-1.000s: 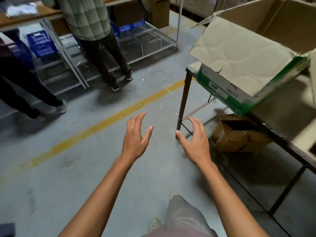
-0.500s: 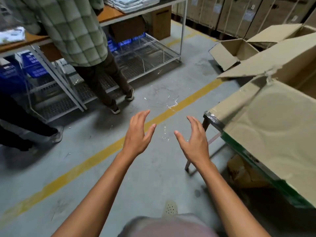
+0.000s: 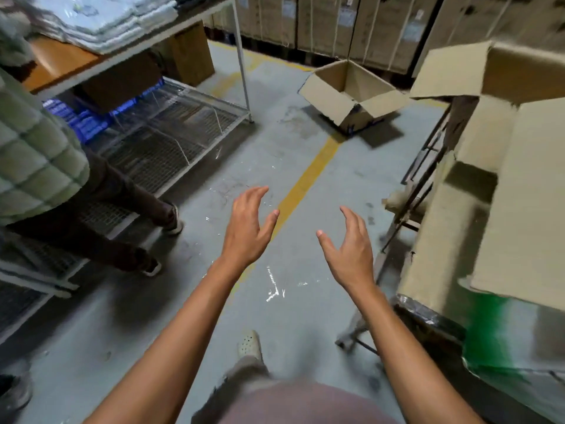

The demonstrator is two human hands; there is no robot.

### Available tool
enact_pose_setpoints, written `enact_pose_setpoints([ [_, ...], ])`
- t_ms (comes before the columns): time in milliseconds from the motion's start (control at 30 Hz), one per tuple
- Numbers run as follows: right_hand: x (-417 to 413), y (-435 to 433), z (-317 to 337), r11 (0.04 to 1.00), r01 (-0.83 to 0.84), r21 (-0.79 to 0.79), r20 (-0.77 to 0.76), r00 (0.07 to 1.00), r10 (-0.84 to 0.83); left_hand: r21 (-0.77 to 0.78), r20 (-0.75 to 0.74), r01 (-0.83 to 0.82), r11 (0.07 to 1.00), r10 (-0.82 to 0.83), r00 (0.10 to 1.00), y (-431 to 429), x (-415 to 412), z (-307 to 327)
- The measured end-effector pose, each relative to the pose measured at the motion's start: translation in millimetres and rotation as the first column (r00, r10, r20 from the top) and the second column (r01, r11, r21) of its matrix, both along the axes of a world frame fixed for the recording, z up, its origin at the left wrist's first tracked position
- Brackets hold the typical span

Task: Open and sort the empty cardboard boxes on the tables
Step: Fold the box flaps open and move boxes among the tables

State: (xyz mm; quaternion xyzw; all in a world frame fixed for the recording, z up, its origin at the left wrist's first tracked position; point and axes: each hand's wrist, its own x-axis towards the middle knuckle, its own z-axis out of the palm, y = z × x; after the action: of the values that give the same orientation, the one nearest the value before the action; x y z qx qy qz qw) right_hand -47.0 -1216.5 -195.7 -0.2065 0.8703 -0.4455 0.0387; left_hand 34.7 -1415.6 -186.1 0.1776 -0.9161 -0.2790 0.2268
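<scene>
Grey floor, yellow line running up it, and an open cardboard box sits at the line's far end. Right-hand table carries big opened boxes at its edge. Folded clothes are stacked on the left workbench.

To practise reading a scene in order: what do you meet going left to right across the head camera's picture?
Checked jacket → left hand → right hand → cardboard box on the table.
</scene>
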Motion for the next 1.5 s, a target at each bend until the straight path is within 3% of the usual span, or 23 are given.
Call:
enact_pose_setpoints([
  [233,-84,-95,24,0.972,0.235,-0.014,-0.042,0.971,-0.235,-0.045,-0.032,0.208,0.977,-0.210,0.977,-115,-125,33],
  [500,-222,-165,44,0.916,0.388,-0.100,-0.081,0.915,-0.396,-0.075,-0.081,0.340,0.938,-0.345,0.935,-184,-296,50],
  [767,-409,-212,74,0.885,0.433,-0.169,-0.137,0.879,-0.456,-0.132,-0.131,0.432,0.892,-0.448,0.885,-217,-495,85],
  [933,-516,-223,96,0.873,0.471,-0.128,-0.177,0.855,-0.487,-0.134,-0.177,0.471,0.872,-0.488,0.855,-225,-613,107],
  [1233,-701,-240,78,0.805,0.582,-0.113,-0.186,0.784,-0.593,-0.092,-0.194,0.576,0.812,-0.582,0.790,-243,-825,78],
  [1500,-874,-261,69,0.703,0.700,-0.129,-0.143,0.688,-0.711,-0.117,-0.170,0.717,0.687,-0.725,0.667,-262,-1034,69],
])
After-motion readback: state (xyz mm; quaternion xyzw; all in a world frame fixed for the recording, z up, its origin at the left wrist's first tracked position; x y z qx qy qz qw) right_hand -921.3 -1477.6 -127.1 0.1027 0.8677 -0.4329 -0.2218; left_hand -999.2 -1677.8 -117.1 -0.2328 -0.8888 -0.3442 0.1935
